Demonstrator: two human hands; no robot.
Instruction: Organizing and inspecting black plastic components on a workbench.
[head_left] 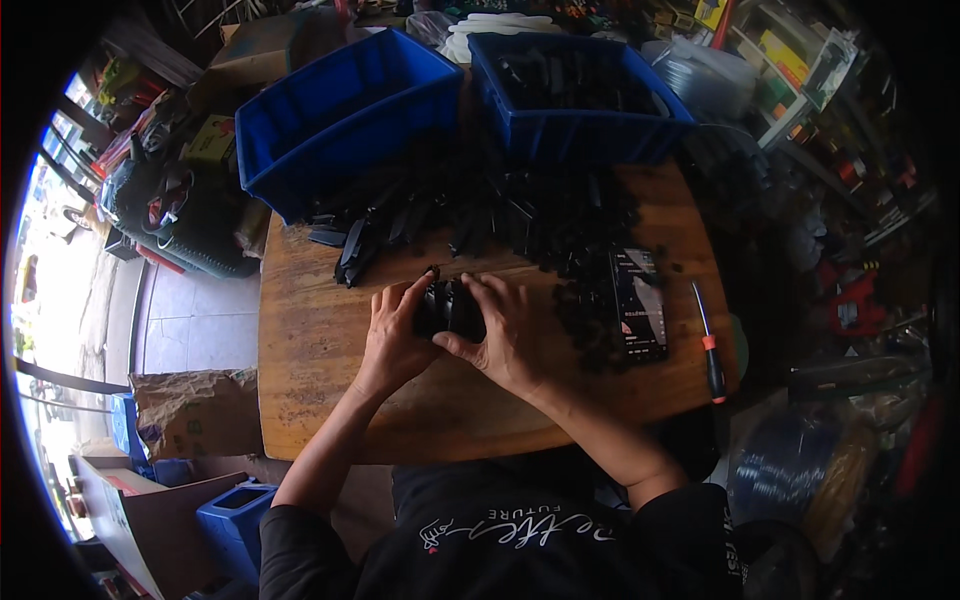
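Between my two hands, just above the wooden table (320, 370), is a small black plastic part (450, 308); its exact kind is too dark to make out. My left hand (394, 325) closes on its left side, fingers curled over the top. From the other side my right hand (498, 322) grips it, thumb pressed across the lower front. Beyond my hands lies a wide heap of black plastic pieces (410, 215), some long and flat. More small black pieces (585, 315) are scattered right of my right hand.
Two blue crates stand at the table's far side: the left crate (340, 125) and the right crate (590, 130), which holds black parts. A lit phone (638, 305) lies on the right, beside a screwdriver (710, 350) near the edge. A cardboard box (195, 415) sits left of the table.
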